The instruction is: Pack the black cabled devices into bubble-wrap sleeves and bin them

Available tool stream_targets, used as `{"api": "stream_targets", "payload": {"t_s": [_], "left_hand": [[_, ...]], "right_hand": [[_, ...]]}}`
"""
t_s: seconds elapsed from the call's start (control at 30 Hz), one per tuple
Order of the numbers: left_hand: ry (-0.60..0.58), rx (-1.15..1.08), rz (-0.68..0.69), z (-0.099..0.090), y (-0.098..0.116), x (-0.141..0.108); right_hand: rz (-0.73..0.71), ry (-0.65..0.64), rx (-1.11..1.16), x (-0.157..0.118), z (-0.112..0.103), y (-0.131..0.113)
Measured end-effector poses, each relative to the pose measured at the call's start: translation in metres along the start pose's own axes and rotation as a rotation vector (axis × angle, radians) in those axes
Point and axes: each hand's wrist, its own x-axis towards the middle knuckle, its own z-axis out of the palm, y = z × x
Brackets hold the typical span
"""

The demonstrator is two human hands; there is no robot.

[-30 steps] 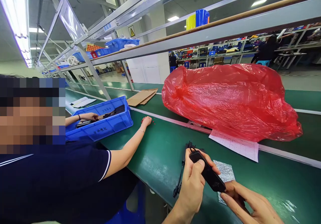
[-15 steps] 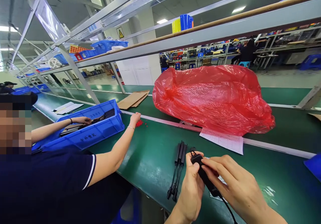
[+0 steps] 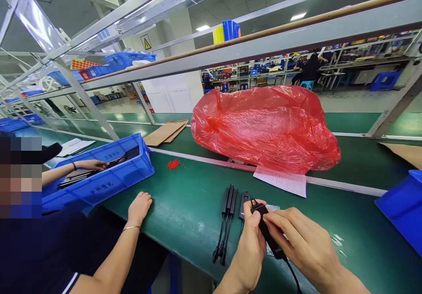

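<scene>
Your left hand (image 3: 248, 245) grips the upper end of the black device (image 3: 268, 232), thumb on top; your right hand (image 3: 301, 237) pinches its side, so it lies between them. Beside your left hand, black cabled parts (image 3: 227, 215) rest on the green table (image 3: 184, 206).

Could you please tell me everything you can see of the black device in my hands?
The black device is a slim, elongated case, apparently plastic, with a dark loop at its far end and a black cable leaving the near end. Pale lettering near the cable is too small to read. It slants over the green worktop, far end to the left. Your left hand grips it near the loop; your right hand's fingertips touch its side.
</scene>
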Motion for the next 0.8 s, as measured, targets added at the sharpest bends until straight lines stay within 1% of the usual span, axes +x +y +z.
{"api": "stream_targets", "payload": {"t_s": [0.03, 0.07, 0.1, 0.13, 0.2, 0.23, 0.27, 0.33, 0.4, 0.43, 0.5, 0.57, 0.6, 0.63, 0.73, 0.8], "left_hand": [[-0.01, -0.005, -0.014, 0.001, 0.0, 0.001], [-0.012, -0.01, -0.035, 0.001, 0.001, 0.003], [-0.004, -0.015, -0.058, 0.001, 0.003, 0.005], [0.012, -0.022, -0.081, 0.001, 0.004, 0.008], [0.056, -0.035, -0.114, -0.003, 0.005, 0.013], [0.072, -0.041, -0.125, -0.005, 0.005, 0.016], [0.08, -0.046, -0.136, -0.007, 0.004, 0.018], [0.074, -0.048, -0.154, -0.009, 0.0, 0.022], [0.054, -0.049, -0.174, -0.01, -0.004, 0.024], [0.043, -0.053, -0.187, -0.009, -0.006, 0.026], [0.024, -0.069, -0.215, -0.008, -0.011, 0.03], [0.045, -0.088, -0.228, -0.005, -0.017, 0.037], [0.074, -0.101, -0.223, -0.003, -0.021, 0.042], [0.112, -0.117, -0.211, -0.001, -0.025, 0.047], [0.224, -0.171, -0.162, 0.007, -0.036, 0.065], [0.234, -0.172, -0.151, 0.008, -0.041, 0.075]], "right_hand": [[0.007, 0.01, 0.02, -0.003, -0.003, 0.001], [0.049, 0.019, 0.05, -0.008, -0.007, 0.003], [0.129, 0.026, 0.082, -0.016, -0.012, 0.009], [0.255, 0.02, 0.102, -0.026, -0.019, 0.017], [0.569, -0.028, 0.069, -0.053, -0.033, 0.042], [0.728, -0.099, 0.036, -0.07, -0.04, 0.056], [0.818, -0.149, 0.01, -0.087, -0.046, 0.071], [0.923, -0.229, -0.019, -0.121, -0.053, 0.097], [0.977, -0.281, -0.044, -0.149, -0.053, 0.112], [0.997, -0.293, -0.06, -0.157, -0.052, 0.116], [1.017, -0.285, -0.089, -0.164, -0.046, 0.116], [0.998, -0.265, -0.072, -0.155, -0.037, 0.106], [0.973, -0.274, -0.025, -0.147, -0.031, 0.099], [0.942, -0.312, 0.053, -0.137, -0.025, 0.09], [0.873, -0.49, 0.335, -0.109, -0.005, 0.063], [0.893, -0.536, 0.435, -0.099, 0.005, 0.053]]}}
